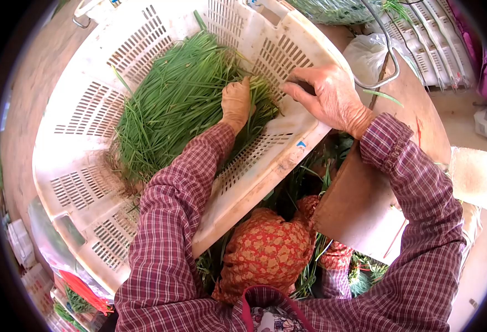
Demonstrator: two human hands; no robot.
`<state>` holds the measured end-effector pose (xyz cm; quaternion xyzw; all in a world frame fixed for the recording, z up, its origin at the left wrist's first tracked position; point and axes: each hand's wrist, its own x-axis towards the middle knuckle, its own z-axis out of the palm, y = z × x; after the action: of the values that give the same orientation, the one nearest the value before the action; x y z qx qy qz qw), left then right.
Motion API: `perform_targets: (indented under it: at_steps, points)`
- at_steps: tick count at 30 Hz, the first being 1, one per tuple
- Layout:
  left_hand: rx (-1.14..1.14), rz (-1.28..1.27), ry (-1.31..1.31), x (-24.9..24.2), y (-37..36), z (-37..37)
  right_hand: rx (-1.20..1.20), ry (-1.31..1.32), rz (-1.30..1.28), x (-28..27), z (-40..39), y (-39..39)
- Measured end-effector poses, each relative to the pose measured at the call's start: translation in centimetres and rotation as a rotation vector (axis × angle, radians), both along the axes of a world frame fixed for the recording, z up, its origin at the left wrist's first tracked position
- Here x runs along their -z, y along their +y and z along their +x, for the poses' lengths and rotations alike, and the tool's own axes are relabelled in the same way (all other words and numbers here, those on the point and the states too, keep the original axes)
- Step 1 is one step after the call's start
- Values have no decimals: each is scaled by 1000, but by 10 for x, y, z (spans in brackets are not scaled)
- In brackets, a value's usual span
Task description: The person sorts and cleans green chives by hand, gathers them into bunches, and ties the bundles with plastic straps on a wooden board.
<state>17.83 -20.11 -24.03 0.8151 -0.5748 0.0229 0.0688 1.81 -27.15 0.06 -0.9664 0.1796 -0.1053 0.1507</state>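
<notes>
A large white slatted plastic basket point(83, 108) is tilted towards me, with a heap of long green leafy stalks point(171, 99) inside. My left hand point(236, 104) reaches into the basket, its fingers curled in against the pale ends of the stalks; what lies within the fingers is hidden. Over the right side of the basket is my right hand point(329, 94), thumb and forefinger apart with a gap between them, close to the basket's wall and rim. Nothing shows between those fingers.
A brown board point(359, 193) stands right of the basket, with a metal handle point(390, 50) and a clear plastic bag point(368, 55) beyond. Another white basket point(431, 44) is at the upper right. More green stalks lie below the near rim, by my patterned red clothing point(268, 249).
</notes>
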Motion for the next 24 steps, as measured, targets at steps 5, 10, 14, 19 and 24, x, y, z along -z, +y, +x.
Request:
perform_targets:
  at_steps: [5,10,14,19,24]
  points:
    - [-98,16,212,0,-4,11,1,-12,-19,0,0,-1]
    - [-143,86,463,17,-11,38,29,7,-1,1,-1,-3]
    - [-191,-86,1035,-8,11,68,26,17,35,-2,-2,-5]
    - [-306,-350,1468,-69,68,115,37,160,11,4,5,-8]
    - [-430,-536,1524,-76,116,135,-177,385,222,57,79,-13]
